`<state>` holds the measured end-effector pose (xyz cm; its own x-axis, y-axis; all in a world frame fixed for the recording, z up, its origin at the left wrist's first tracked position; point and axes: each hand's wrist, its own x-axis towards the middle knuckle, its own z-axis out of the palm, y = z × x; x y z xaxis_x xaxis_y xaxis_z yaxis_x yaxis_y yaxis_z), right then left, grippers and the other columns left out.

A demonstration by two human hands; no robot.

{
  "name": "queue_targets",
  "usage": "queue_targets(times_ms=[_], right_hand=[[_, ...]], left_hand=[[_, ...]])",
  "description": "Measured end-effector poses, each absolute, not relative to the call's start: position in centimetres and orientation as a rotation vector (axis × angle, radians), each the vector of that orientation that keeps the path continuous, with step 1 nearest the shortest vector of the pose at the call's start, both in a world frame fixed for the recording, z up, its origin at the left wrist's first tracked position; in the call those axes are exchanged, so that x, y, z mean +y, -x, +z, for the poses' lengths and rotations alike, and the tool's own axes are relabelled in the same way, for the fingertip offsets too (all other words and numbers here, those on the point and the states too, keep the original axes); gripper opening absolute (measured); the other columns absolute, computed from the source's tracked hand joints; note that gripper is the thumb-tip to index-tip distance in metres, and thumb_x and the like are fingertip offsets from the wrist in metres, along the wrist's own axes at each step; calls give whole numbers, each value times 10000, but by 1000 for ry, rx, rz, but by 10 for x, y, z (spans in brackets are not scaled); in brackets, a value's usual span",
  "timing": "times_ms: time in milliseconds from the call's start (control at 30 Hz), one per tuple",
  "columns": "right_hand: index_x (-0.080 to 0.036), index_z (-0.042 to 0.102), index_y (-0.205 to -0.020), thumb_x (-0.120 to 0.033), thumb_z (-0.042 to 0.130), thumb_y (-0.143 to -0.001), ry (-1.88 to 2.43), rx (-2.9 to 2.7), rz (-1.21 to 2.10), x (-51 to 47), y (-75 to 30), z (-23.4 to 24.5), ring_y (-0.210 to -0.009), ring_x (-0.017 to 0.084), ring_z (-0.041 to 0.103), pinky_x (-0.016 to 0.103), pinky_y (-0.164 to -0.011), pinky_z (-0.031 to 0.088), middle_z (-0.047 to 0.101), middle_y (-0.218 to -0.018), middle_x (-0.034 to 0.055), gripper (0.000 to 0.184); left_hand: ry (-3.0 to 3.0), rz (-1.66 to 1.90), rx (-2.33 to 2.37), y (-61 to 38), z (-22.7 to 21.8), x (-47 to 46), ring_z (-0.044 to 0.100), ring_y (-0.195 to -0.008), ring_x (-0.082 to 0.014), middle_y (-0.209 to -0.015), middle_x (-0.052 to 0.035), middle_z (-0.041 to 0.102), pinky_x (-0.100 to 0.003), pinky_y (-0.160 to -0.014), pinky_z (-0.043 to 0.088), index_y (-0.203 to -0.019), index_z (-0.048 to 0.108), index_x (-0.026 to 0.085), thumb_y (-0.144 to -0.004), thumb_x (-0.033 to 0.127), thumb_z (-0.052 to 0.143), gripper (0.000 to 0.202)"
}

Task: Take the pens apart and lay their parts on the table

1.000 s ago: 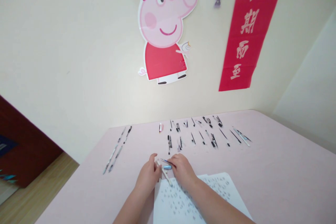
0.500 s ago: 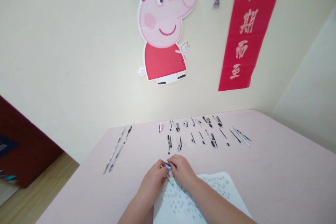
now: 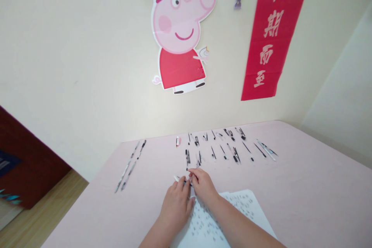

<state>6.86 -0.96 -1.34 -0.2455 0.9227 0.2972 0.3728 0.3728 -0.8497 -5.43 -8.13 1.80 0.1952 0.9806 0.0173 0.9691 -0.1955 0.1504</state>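
My left hand lies palm down at the top left corner of a white sheet, fingers stretched over pen parts on the table. A whitish pen piece sticks out past its fingertips. Close by, my right hand has its fingers curled together, index finger forward; what they hold, if anything, is hidden. Its fingertip is near the lower end of a group of black pen parts. Small dark marks cover the sheet, partly under my forearms.
Two rows of pen parts, caps and refills lie across the back of the pink table. Two long lines of pens lie at the left. Behind stands a wall with a pig sticker and a red banner.
The left hand has turned flatter and its fingers have straightened. A blue pen piece between the hands is no longer plainly visible. The right hand has shifted slightly forward and right.
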Motion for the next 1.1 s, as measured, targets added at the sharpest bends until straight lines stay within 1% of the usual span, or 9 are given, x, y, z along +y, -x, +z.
queue_targets(times_ms=[33, 100, 233, 333, 500, 667, 867, 1000, 1100], right_hand=[[-150, 661, -958, -72, 395, -747, 1136, -1785, 826, -10, -69, -13, -828, 167, 597, 292, -820, 450, 658, -870, 71, 348], [-146, 660, -943, -63, 383, -737, 1144, -1753, 816, -9, -70, -11, -814, 167, 597, 287, -806, 454, 653, -850, 69, 355], [-146, 654, -925, -61, 379, -724, 1172, -1692, 787, -7, -72, -13, -800, 170, 596, 290, -793, 459, 643, -843, 65, 351], [-155, 648, -931, -65, 380, -728, 1172, -1665, 778, -5, -72, -15, -804, 174, 595, 296, -790, 463, 642, -846, 63, 349], [-160, 638, -936, -72, 378, -736, 1160, -1635, 758, -4, -73, -18, -800, 174, 589, 301, -782, 469, 636, -839, 57, 340], [-163, 638, -930, -80, 382, -741, 1155, -1619, 750, -2, -73, -20, -796, 173, 589, 302, -783, 470, 638, -829, 53, 329], [-159, 642, -913, -78, 381, -736, 1156, -1621, 751, -2, -73, -19, -780, 171, 590, 300, -772, 472, 639, -818, 56, 326], [-151, 640, -920, -77, 382, -736, 1153, -1620, 757, -2, -73, -18, -789, 175, 592, 304, -779, 473, 638, -822, 63, 325], [-157, 640, -925, -79, 385, -737, 1154, -1614, 760, -2, -73, -19, -789, 176, 592, 308, -776, 475, 640, -825, 61, 326]], left_hand=[[-2348, 145, 1944, 52, 17, -81, 431, -1145, -277, -1340, -125, 424, -418, -952, 353, -1310, 403, 182, -842, 336, 393, 493], [-2365, 122, 1968, 48, 14, -80, 443, -1119, -279, -1337, -119, 429, -426, -929, 365, -1321, 392, 196, -843, 318, 401, 494], [-2408, 134, 1960, 47, 9, -77, 467, -1064, -249, -1293, -99, 458, -389, -876, 396, -1316, 392, 236, -847, 249, 397, 469], [-2418, 137, 1950, 47, 7, -76, 472, -1037, -238, -1264, -95, 475, -375, -852, 402, -1282, 436, 236, -856, 231, 380, 430], [-2384, 153, 1994, 41, 8, -77, 462, -1035, -258, -1236, -100, 491, -394, -854, 388, -1228, 498, 225, -863, 294, 383, 389], [-2308, 199, 2075, 34, 8, -74, 469, -972, -255, -1105, -104, 533, -387, -831, 386, -1144, 551, 189, -838, 329, 441, 354], [-2283, 164, 2046, 38, 6, -66, 493, -914, -228, -1003, -92, 549, -356, -784, 405, -1023, 597, 171, -845, 212, 418, 257], [-2329, 143, 2015, 46, 3, -63, 500, -918, -216, -1020, -94, 560, -343, -781, 421, -1056, 588, 162, -849, 130, 365, 306], [-2374, 140, 1990, 56, 1, -58, 498, -931, -206, -1038, -94, 562, -339, -797, 426, -1076, 577, 170, -852, 123, 362, 315]])
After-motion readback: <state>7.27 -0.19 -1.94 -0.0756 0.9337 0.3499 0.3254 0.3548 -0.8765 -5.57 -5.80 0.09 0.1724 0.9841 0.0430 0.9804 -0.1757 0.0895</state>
